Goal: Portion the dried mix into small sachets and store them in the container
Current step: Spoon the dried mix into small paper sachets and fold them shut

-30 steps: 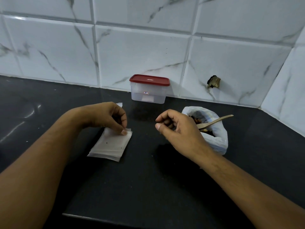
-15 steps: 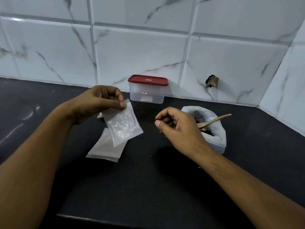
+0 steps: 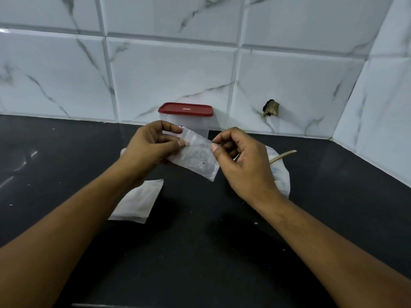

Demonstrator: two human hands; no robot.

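Both hands have come together since half a second ago: the left hand has carried the single clear sachet up toward the middle, and the right hand, empty before, now meets it. The left thumb and forefinger pinch the sachet's upper left corner; the right thumb and curled fingers pinch its upper right edge. The sachet hangs in the air above the counter, tilted down to the right, in front of the red-lidded container. It looks empty apart from a dark speck or two.

The step in hand seems to be opening the sachet's mouth, early in one portioning round. The remaining stack of sachets lies flat below the left forearm. Next, the two thin film layers need rubbing apart; then the right hand must let go to take the wooden spoon standing in the white bag of dried mix. The container's lid is on and must come off before storing.
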